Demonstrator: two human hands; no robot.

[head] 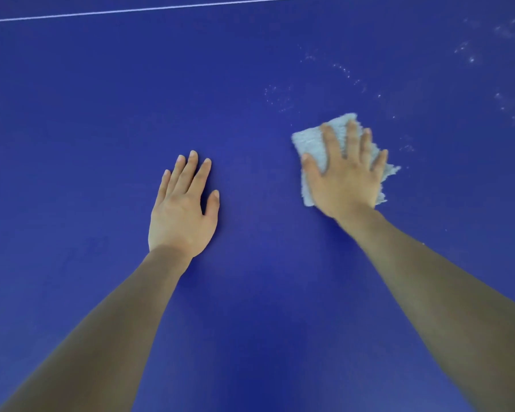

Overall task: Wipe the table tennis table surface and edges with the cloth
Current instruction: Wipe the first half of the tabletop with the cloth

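Two bare hands lie on the blue table tennis table [250, 84]: the left hand [185, 209] flat, fingers straight, empty; the right hand [347, 176] pressing one pale cloth [309, 141] with spread fingers.

A single head-worn wide-angle view looks forward and steeply down, close over the flat dark-blue desk [101, 114], which fills the frame. Two bare forearms [125, 307] enter from the bottom edge, and a thin white painted line [161, 8] crosses the top.

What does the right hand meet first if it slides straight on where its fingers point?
No object. The right hand, flat on the cloth, would likely first cross the white specks on the blue table; beyond them only bare surface shows.
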